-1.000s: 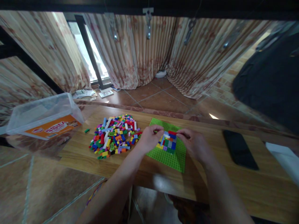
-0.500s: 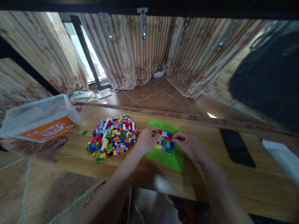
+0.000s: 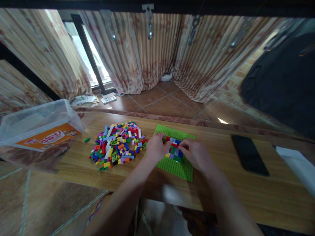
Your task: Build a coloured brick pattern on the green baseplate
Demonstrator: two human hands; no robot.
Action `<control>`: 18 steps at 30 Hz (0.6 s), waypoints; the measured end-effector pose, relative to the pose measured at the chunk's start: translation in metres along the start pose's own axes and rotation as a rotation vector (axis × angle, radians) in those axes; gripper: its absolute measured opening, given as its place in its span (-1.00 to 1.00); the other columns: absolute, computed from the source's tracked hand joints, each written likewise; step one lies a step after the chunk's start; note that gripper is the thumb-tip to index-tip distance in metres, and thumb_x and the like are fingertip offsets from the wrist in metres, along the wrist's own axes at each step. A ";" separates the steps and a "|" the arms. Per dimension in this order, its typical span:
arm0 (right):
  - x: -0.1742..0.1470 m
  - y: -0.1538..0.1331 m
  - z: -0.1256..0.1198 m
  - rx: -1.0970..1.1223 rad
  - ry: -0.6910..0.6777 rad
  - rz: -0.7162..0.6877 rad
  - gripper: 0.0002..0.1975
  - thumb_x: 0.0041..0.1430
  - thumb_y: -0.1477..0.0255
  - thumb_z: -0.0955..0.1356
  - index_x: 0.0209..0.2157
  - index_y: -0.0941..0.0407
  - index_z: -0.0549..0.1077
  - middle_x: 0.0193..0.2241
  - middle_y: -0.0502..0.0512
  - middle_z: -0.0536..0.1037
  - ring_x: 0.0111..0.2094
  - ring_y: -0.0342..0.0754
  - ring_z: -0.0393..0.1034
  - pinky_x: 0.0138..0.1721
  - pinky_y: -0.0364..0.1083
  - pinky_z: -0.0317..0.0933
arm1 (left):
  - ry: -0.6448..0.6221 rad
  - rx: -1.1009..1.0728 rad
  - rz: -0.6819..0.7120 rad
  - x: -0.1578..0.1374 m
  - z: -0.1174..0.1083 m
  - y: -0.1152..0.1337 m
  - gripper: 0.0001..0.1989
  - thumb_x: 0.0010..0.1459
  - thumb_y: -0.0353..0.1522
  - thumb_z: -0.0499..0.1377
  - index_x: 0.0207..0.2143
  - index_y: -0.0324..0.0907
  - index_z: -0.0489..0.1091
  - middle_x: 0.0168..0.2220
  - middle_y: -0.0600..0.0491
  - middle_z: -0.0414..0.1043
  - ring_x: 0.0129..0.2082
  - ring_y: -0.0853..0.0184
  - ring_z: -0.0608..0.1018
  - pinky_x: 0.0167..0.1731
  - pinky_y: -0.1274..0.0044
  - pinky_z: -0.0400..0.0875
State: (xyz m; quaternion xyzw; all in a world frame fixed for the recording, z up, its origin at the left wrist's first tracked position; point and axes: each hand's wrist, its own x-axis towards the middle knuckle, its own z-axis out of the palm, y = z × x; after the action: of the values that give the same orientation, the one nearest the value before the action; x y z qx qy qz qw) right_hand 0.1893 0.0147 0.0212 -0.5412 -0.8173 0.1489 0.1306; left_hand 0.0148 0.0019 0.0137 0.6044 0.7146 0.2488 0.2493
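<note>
A green studded baseplate [image 3: 183, 170] lies on the wooden table, with a patch of coloured building bricks [image 3: 174, 153] near its middle. My left hand [image 3: 157, 147] rests over the patch's left side, its fingers curled and thumb reaching in. What its fingertips hold, if anything, is hidden. From the right, my right hand [image 3: 193, 151] pinches at a small red brick [image 3: 175, 145] on the patch's upper part. Left of the baseplate spreads a loose pile of mixed bricks [image 3: 118, 146].
A clear plastic bin [image 3: 41, 123] with an orange label stands at the table's left end. A single green brick [image 3: 87, 140] lies near it. On the right are a black phone [image 3: 249, 155] and white paper [image 3: 296, 165]. Curtains [image 3: 152, 55] hang beyond the table.
My left hand has shifted slightly right, its thumb further over the patch. My right hand has moved slightly left, its fingertips closer to the left thumb. The view has shifted a little.
</note>
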 end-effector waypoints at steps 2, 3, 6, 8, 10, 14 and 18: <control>0.001 0.002 0.001 0.028 0.012 -0.011 -0.86 0.17 0.40 0.34 -0.41 0.06 0.54 -0.37 0.07 0.58 -0.36 -0.04 0.43 -0.32 -0.08 0.18 | 0.013 0.004 -0.015 0.000 0.001 0.002 -0.67 0.12 -0.22 0.23 -0.12 -0.22 0.48 -0.08 -0.14 0.53 -0.08 0.13 0.55 -0.05 0.36 0.41; 0.001 0.003 0.002 0.041 0.022 -0.012 -0.86 0.16 0.40 0.34 -0.42 0.06 0.54 -0.37 0.07 0.58 -0.36 -0.03 0.43 -0.32 -0.08 0.19 | 0.018 0.005 -0.016 0.001 0.002 0.003 -0.67 0.11 -0.22 0.23 -0.13 -0.21 0.49 -0.09 -0.14 0.53 -0.09 0.12 0.55 -0.07 0.35 0.41; 0.002 0.005 0.005 0.075 0.056 0.001 -0.87 0.13 0.42 0.36 -0.46 0.05 0.54 -0.41 0.06 0.59 -0.39 -0.04 0.43 -0.33 -0.08 0.19 | 0.035 0.008 -0.020 0.001 0.003 0.003 -0.69 0.09 -0.21 0.25 -0.16 -0.19 0.50 -0.12 -0.13 0.55 -0.13 0.11 0.56 -0.12 0.35 0.42; 0.003 0.006 0.008 0.096 0.074 0.015 -0.86 0.11 0.42 0.36 -0.48 0.05 0.55 -0.44 0.05 0.58 -0.42 -0.06 0.41 -0.35 -0.08 0.18 | 0.042 0.014 -0.028 0.000 0.004 0.004 -0.69 0.08 -0.20 0.26 -0.17 -0.18 0.50 -0.13 -0.13 0.55 -0.14 0.10 0.57 -0.14 0.36 0.43; 0.004 0.008 0.010 0.117 0.079 0.028 -0.86 0.10 0.41 0.36 -0.50 0.05 0.55 -0.45 0.04 0.57 -0.44 -0.07 0.40 -0.36 -0.09 0.18 | 0.049 0.023 -0.040 0.000 0.004 0.006 -0.70 0.08 -0.21 0.26 -0.17 -0.18 0.50 -0.13 -0.13 0.54 -0.15 0.11 0.57 -0.15 0.37 0.43; 0.005 0.010 0.013 0.176 0.067 0.070 -0.85 0.07 0.41 0.36 -0.52 0.06 0.55 -0.46 0.04 0.59 -0.43 -0.06 0.42 -0.36 -0.10 0.18 | 0.057 0.044 -0.045 -0.001 0.006 0.009 -0.75 0.09 -0.24 0.24 -0.19 -0.17 0.50 -0.15 -0.12 0.55 -0.17 0.11 0.57 -0.18 0.37 0.43; 0.005 0.006 0.013 0.247 0.054 0.120 -0.85 0.07 0.40 0.36 -0.52 0.07 0.55 -0.51 0.02 0.60 -0.44 -0.06 0.44 -0.38 -0.11 0.18 | 0.060 0.048 -0.045 -0.001 0.007 0.010 -0.77 0.10 -0.26 0.23 -0.20 -0.17 0.49 -0.16 -0.11 0.55 -0.17 0.12 0.57 -0.19 0.38 0.43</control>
State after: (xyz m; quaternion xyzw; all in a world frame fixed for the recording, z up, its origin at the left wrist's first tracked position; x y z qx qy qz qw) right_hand 0.1880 0.0209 0.0075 -0.5727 -0.7551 0.2413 0.2090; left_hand 0.0266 0.0022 0.0149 0.5863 0.7409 0.2440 0.2187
